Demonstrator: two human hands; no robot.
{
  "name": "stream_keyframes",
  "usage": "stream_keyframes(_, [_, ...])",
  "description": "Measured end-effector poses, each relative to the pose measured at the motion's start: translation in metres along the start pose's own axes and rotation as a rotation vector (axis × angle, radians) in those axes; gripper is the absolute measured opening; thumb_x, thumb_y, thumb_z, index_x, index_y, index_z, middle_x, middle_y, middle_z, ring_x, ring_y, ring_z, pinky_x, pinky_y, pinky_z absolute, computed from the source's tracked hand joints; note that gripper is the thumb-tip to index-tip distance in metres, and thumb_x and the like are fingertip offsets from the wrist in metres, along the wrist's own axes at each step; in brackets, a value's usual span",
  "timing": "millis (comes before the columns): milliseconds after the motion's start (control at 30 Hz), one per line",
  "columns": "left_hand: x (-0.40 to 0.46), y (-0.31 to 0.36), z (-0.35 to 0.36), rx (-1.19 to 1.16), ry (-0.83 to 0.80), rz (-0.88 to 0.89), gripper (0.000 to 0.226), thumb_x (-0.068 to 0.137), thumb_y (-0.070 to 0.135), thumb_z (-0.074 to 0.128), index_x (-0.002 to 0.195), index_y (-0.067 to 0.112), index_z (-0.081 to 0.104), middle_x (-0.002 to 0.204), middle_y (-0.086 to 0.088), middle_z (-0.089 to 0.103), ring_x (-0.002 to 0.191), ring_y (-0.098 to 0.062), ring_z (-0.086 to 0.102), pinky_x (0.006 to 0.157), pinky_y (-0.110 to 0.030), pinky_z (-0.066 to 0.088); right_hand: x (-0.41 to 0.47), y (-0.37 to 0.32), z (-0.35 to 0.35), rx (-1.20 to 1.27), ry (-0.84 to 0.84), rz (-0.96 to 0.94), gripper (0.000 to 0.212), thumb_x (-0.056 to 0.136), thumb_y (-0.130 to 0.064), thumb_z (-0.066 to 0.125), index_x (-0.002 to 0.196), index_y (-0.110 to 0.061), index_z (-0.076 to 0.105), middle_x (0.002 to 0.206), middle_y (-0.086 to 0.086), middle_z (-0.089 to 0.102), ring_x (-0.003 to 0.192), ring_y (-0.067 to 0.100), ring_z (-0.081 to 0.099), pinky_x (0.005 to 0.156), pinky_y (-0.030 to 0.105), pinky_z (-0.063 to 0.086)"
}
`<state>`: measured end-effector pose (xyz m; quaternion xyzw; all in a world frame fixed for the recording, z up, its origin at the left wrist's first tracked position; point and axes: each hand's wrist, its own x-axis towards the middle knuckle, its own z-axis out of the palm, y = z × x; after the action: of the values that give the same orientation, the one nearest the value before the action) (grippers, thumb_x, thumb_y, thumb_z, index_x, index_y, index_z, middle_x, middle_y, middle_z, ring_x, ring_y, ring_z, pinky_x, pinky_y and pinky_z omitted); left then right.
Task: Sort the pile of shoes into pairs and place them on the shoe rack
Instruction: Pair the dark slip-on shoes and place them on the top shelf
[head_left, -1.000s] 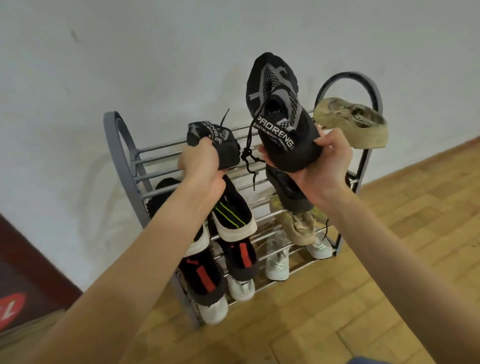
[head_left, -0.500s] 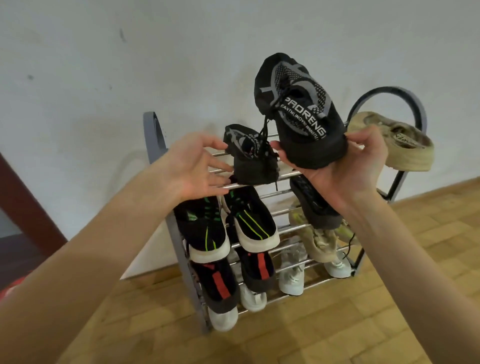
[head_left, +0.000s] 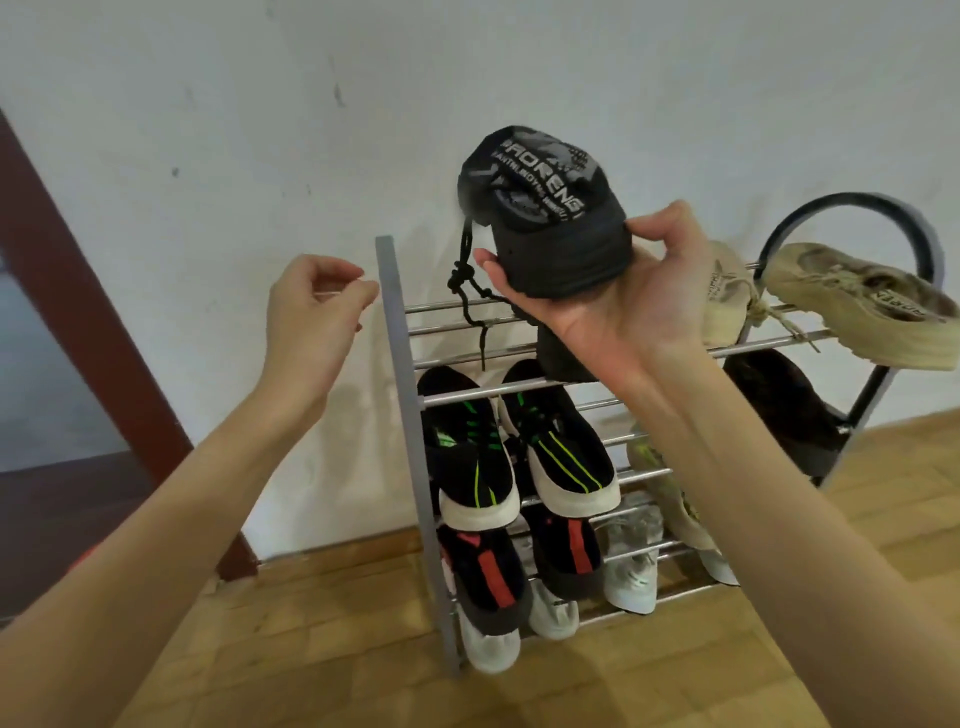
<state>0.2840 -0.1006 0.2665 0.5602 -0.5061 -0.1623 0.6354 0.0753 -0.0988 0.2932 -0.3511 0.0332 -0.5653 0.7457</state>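
A person stands over a grey metal shoe rack (head_left: 400, 332) set against a white wall (head_left: 208, 130) on a wooden floor (head_left: 322, 649). The right hand (head_left: 613, 306) is raised above the top shelf, palm up, its grip closed around the heel end of a black knit sneaker (head_left: 545, 218) with pale lettering on the side: thumb on the right edge, fingers curled under the sole. The shoe's black lace (head_left: 465, 291) hangs down in a knot toward the top rails. The left hand (head_left: 314, 312) hovers to the left of the rack, holding nothing, its grip loosely half-curled with thumb and forefinger tips close together.

Just below the right wrist, a second dark shoe (head_left: 563, 353) seems to rest on the top shelf, though the hand hides most of it. A pair of tan sneakers (head_left: 852, 306) sits at the right end of the top shelf. On the middle shelf are two black sneakers with green stripes (head_left: 519, 457) and white soles. On the lowest shelf are two black sneakers with red stripes (head_left: 524, 566), with white sneakers (head_left: 631, 561) beside them.
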Motion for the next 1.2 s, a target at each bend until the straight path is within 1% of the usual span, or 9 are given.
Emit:
stream_keyframes(100, [0.003,-0.012,-0.006,-0.023,-0.095,-0.145,0.024,0.087,0.02,0.063,0.108,0.009,0.06,0.101,-0.004,0.064,0.087,-0.015,0.062,0.07,-0.028,0.049,0.008,0.016,0.001,-0.05,0.04,0.064,0.051,0.07,-0.021,0.045,0.117,0.0,0.054,0.123,0.027,0.055,0.128,0.048,0.046,0.095,0.063,0.045])
stream_keyframes(233, [0.001,-0.016,-0.009,-0.049,-0.192,-0.228,0.021,0.089,0.025,0.062,0.102,0.008,0.066,0.093,-0.004,0.069,0.086,-0.016,0.064,0.07,-0.027,0.051,0.016,0.033,-0.006,-0.06,0.145,0.136,0.077,0.065,-0.021,0.052,0.138,0.0,0.042,0.138,0.03,0.046,0.122,0.049,0.05,0.088,0.062,0.05])
stream_keyframes(467, [0.003,-0.004,-0.005,-0.089,-0.216,-0.188,0.015,0.09,0.028,0.059,0.085,0.015,0.066,0.079,0.002,0.068,0.074,-0.012,0.064,0.067,-0.026,0.049,0.023,0.052,-0.019,-0.073,0.274,0.256,0.057,0.082,-0.022,0.046,0.137,-0.006,0.042,0.132,0.026,0.051,0.116,0.047,0.055,0.087,0.062,0.05])
stream_keyframes(600, [0.006,-0.003,-0.004,-0.062,-0.214,-0.153,0.013,0.09,0.022,0.06,0.095,0.011,0.064,0.083,0.001,0.067,0.077,-0.012,0.065,0.07,-0.027,0.05,0.016,0.055,-0.023,-0.162,0.294,0.301,0.037,0.089,-0.021,0.044,0.124,-0.007,0.044,0.125,0.028,0.055,0.11,0.048,0.06,0.086,0.057,0.054])
stream_keyframes(700, [0.007,-0.005,-0.002,-0.032,-0.186,-0.135,0.016,0.088,0.018,0.062,0.102,0.01,0.061,0.088,-0.001,0.066,0.08,-0.014,0.065,0.072,-0.029,0.052,0.011,0.052,-0.023,-0.363,0.32,0.216,0.026,0.098,-0.015,0.038,0.117,-0.001,0.048,0.126,0.028,0.055,0.11,0.044,0.061,0.09,0.056,0.053])
stream_keyframes(800, [0.005,-0.01,0.0,0.121,-0.085,0.01,0.025,0.083,0.019,0.065,0.106,0.013,0.057,0.101,-0.002,0.064,0.09,-0.016,0.063,0.079,-0.032,0.053,0.006,0.05,-0.027,-0.594,0.339,0.124,0.026,0.102,-0.011,0.031,0.108,0.003,0.052,0.124,0.027,0.056,0.107,0.037,0.063,0.079,0.044,0.06])
stream_keyframes(933, [-0.004,-0.011,0.003,0.351,-0.008,0.365,0.026,0.084,0.017,0.061,0.109,0.012,0.057,0.111,-0.003,0.059,0.096,-0.013,0.057,0.078,-0.028,0.05,0.002,0.048,-0.041,-1.186,0.333,-0.019,0.034,0.105,-0.018,0.03,0.114,-0.001,0.058,0.094,0.016,0.061,0.069,0.017,0.061,0.054,0.021,0.053])
stream_keyframes(1067, [-0.011,-0.002,0.007,0.391,-0.122,0.595,0.021,0.084,0.018,0.059,0.105,0.012,0.061,0.104,-0.001,0.061,0.096,-0.015,0.057,0.083,-0.031,0.048,-0.007,0.044,-0.056,-1.723,0.282,-0.174,0.031,0.103,-0.027,0.04,0.109,-0.009,0.064,0.076,0.0,0.064,0.061,0.011,0.054,0.069,0.03,0.047])
stream_keyframes(1200, [-0.019,0.004,0.016,0.467,-0.236,0.724,0.019,0.088,0.021,0.06,0.105,0.014,0.064,0.1,0.005,0.064,0.091,-0.005,0.049,0.086,-0.019,0.039,-0.016,0.042,-0.07,-1.866,0.341,-0.283,0.02,0.097,-0.025,0.052,0.093,-0.013,0.067,0.068,-0.002,0.067,0.061,0.01,0.059,0.064,0.03,0.049])
